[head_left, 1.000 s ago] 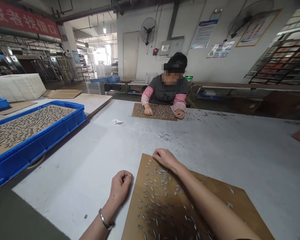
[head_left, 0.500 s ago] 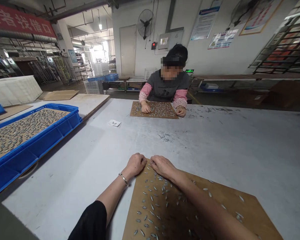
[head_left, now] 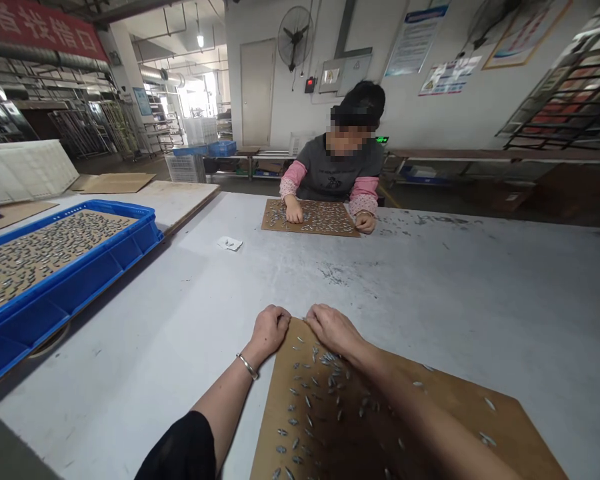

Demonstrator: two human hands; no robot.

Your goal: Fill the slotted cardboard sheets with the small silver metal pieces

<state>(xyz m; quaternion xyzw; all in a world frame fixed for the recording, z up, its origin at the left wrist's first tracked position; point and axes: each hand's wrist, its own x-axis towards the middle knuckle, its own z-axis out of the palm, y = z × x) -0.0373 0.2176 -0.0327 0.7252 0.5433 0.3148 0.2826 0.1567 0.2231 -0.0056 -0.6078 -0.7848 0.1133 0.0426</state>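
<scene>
A brown board (head_left: 460, 393) lies on the pale table in front of me, strewn with small silvery metal pieces (head_left: 309, 402). At its far left corner, my left hand (head_left: 271, 328) is closed with its fingertips at the edge. My right hand (head_left: 333, 328) has its fingers curled over the far edge, just right of that corner, beside a cluster of the pieces. What its fingertips pinch is partly hidden. The right forearm crosses above the board and hides part of it.
Across the table, a person (head_left: 340, 167) in pink sleeves has both hands at another board (head_left: 325, 230) with similar pieces. A blue tray (head_left: 110, 260) of pieces stands at left. A white scrap (head_left: 230, 243) lies on the table (head_left: 190, 300).
My right hand has shifted slightly right, widening the gap to my left hand. The board and its pieces have shifted slightly in view. The camera view has turned a little.
</scene>
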